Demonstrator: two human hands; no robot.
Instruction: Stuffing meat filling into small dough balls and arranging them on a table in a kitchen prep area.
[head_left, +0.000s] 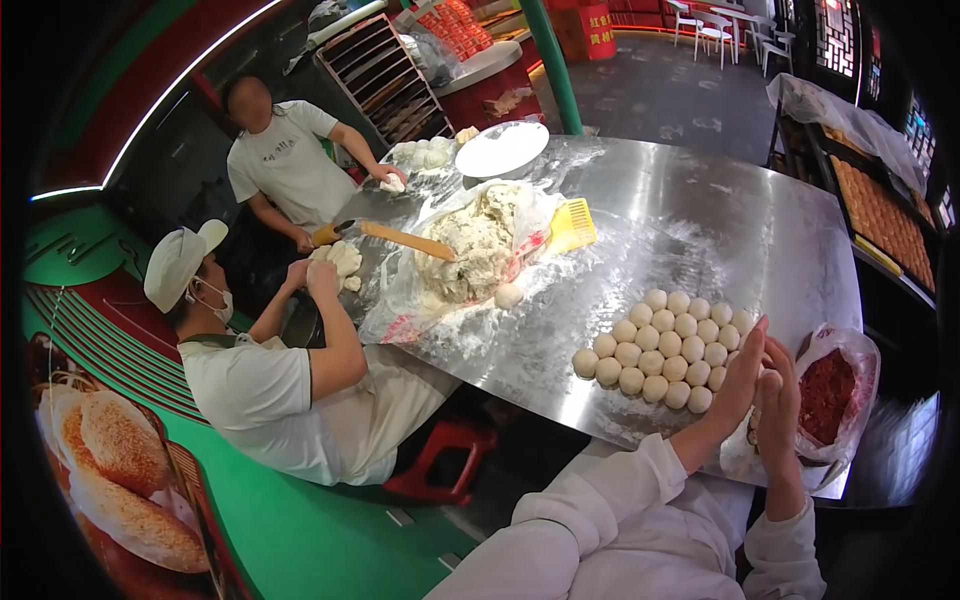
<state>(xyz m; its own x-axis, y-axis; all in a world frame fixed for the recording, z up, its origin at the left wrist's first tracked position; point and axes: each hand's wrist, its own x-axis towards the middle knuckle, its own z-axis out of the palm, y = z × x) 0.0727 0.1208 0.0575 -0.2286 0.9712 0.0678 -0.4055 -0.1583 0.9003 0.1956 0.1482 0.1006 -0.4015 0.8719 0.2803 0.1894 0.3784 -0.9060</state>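
Observation:
My left hand (739, 382) and my right hand (778, 405) are raised palm to palm over the near right corner of the steel table (720, 225). Whatever lies between the palms is hidden. Just left of them, several smooth round dough balls (670, 344) sit in close rows, and my left hand covers part of the group. A plastic-lined container (862, 375) of dark red filling (825, 397) stands right beside my right hand. Below the palms, a small pale lumpy item (753, 427) shows only in part.
Mid-table, a large dough mass (476, 247) rests on plastic with a wooden stick (405, 238) and a yellow scraper (571, 226). Behind it stands a white basin (502, 148). Two co-workers (262, 390) handle dough at left. A red stool (442, 461) and trays of baked goods (885, 217) flank the table.

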